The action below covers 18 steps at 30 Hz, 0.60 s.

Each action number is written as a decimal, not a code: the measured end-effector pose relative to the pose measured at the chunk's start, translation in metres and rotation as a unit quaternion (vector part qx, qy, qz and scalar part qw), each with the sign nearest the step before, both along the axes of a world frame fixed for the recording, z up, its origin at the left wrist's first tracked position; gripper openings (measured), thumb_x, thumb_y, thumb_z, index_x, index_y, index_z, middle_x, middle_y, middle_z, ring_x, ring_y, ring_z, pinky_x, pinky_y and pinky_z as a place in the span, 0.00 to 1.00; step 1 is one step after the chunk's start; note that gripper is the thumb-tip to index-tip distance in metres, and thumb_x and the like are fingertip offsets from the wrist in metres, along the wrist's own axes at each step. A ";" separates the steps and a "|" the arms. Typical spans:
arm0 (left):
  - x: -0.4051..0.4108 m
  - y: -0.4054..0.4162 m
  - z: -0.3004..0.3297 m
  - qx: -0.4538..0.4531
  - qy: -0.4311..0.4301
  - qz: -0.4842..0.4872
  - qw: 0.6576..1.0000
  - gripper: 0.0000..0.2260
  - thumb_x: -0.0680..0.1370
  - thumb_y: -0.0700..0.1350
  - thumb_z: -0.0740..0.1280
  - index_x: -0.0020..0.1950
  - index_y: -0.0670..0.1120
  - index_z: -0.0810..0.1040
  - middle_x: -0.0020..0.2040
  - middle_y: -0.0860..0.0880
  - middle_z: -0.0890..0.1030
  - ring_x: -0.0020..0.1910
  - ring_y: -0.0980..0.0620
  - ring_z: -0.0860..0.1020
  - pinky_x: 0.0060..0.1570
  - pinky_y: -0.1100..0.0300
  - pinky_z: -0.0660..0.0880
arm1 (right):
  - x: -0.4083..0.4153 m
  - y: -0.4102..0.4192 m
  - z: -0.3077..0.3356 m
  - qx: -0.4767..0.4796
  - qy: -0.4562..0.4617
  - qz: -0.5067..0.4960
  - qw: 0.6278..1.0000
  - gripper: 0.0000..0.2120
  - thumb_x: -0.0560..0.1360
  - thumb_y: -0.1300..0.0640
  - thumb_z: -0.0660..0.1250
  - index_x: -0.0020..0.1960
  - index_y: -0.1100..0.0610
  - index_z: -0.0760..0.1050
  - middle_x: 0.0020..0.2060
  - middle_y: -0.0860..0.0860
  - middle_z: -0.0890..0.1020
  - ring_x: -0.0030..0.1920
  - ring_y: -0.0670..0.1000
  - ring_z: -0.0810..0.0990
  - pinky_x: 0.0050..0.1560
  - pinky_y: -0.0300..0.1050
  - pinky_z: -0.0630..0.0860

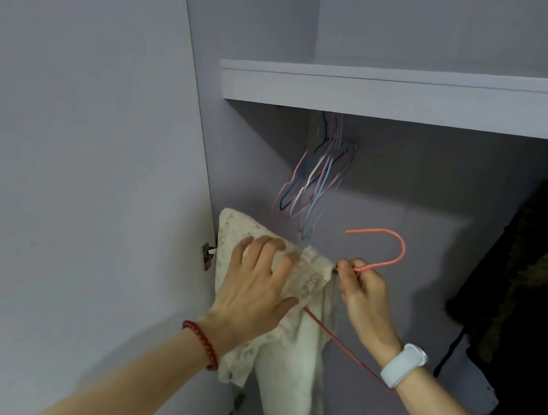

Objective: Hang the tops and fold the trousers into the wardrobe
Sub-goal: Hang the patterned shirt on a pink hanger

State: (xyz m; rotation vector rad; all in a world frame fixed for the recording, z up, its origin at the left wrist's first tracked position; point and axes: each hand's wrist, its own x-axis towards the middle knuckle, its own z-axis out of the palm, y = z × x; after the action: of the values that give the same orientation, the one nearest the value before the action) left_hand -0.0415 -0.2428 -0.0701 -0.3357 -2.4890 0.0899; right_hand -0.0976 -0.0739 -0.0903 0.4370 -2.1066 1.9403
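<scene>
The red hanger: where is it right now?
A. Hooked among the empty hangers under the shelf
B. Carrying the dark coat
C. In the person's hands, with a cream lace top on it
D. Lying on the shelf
C: the right hand pinches the red hanger below its hook, while the left hand holds the cream lace top draped on it.

Bare forearms; red bead bracelet left; white watch, probably smartwatch, right
</scene>
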 end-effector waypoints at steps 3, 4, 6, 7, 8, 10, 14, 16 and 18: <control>-0.012 0.008 0.012 -0.007 0.008 -0.044 0.999 0.19 0.69 0.55 0.62 0.56 0.47 0.74 0.50 0.47 0.78 0.52 0.47 0.75 0.56 0.44 0.72 | 0.016 -0.003 0.003 0.055 0.039 0.017 0.998 0.15 0.74 0.53 0.61 0.31 0.56 0.65 0.23 0.45 0.65 0.25 0.42 0.63 0.28 0.35 0.61; -0.017 0.006 0.015 -0.005 -0.012 -0.076 0.997 0.14 0.69 0.50 0.61 0.51 0.47 0.77 0.43 0.49 0.80 0.44 0.48 0.79 0.49 0.50 0.76 | 0.020 -0.004 0.005 0.064 0.038 0.049 0.996 0.13 0.74 0.53 0.61 0.32 0.56 0.67 0.22 0.45 0.67 0.25 0.42 0.65 0.29 0.34 0.63; -0.024 -0.006 0.020 -0.005 -0.081 -0.118 0.990 0.11 0.66 0.44 0.61 0.44 0.46 0.79 0.35 0.50 0.80 0.33 0.48 0.79 0.36 0.59 0.74 | 0.022 0.002 0.015 0.011 -0.018 0.167 0.986 0.06 0.74 0.61 0.64 0.39 0.56 0.73 0.25 0.44 0.75 0.27 0.40 0.72 0.32 0.32 0.69; -0.026 -0.014 0.023 0.010 -0.117 -0.126 0.985 0.11 0.67 0.43 0.60 0.45 0.45 0.79 0.36 0.49 0.81 0.34 0.47 0.79 0.36 0.58 0.74 | 0.018 0.009 0.020 -0.057 -0.076 0.231 0.968 0.04 0.71 0.66 0.65 0.43 0.58 0.74 0.28 0.45 0.79 0.30 0.42 0.76 0.34 0.33 0.73; -0.026 -0.021 0.025 0.034 -0.144 -0.126 0.981 0.12 0.70 0.43 0.58 0.47 0.44 0.78 0.38 0.47 0.81 0.36 0.45 0.79 0.37 0.56 0.76 | 0.011 0.016 0.022 -0.118 -0.144 0.278 0.943 0.08 0.68 0.66 0.65 0.47 0.60 0.74 0.33 0.46 0.82 0.34 0.44 0.79 0.36 0.36 0.76; -0.023 -0.030 0.030 0.079 -0.146 -0.124 0.978 0.13 0.73 0.44 0.56 0.51 0.42 0.77 0.40 0.44 0.80 0.39 0.43 0.78 0.39 0.54 0.74 | -0.006 0.031 0.024 -0.089 -0.207 0.331 0.917 0.17 0.65 0.66 0.67 0.53 0.58 0.73 0.43 0.49 0.83 0.41 0.45 0.81 0.42 0.40 0.77; -0.016 -0.029 0.033 0.110 -0.121 -0.147 0.975 0.11 0.74 0.39 0.59 0.56 0.48 0.68 0.46 0.43 0.78 0.44 0.42 0.76 0.44 0.57 0.68 | -0.010 0.016 0.018 0.229 -0.139 0.433 0.860 0.25 0.72 0.61 0.67 0.65 0.51 0.64 0.57 0.43 0.74 0.54 0.32 0.74 0.55 0.30 0.70; -0.013 -0.026 0.033 0.118 -0.119 -0.162 0.973 0.13 0.74 0.38 0.59 0.57 0.48 0.66 0.49 0.43 0.78 0.46 0.42 0.76 0.46 0.58 0.68 | -0.007 -0.005 0.014 0.265 -0.102 0.436 0.854 0.25 0.75 0.63 0.67 0.68 0.53 0.63 0.58 0.40 0.73 0.58 0.32 0.72 0.60 0.30 0.67; -0.007 -0.025 0.032 0.123 -0.119 -0.163 0.972 0.12 0.74 0.38 0.60 0.57 0.42 0.69 0.49 0.42 0.79 0.45 0.42 0.76 0.44 0.59 0.68 | -0.011 -0.020 0.009 0.288 -0.072 0.387 0.873 0.19 0.75 0.62 0.65 0.65 0.56 0.70 0.56 0.43 0.77 0.58 0.39 0.75 0.62 0.38 0.70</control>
State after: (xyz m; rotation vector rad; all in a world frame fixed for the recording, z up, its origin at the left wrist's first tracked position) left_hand -0.0488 -0.2675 -0.0376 -0.6748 -2.6016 -0.4123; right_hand -0.1091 -0.0940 -0.0814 1.4895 -2.8988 1.6175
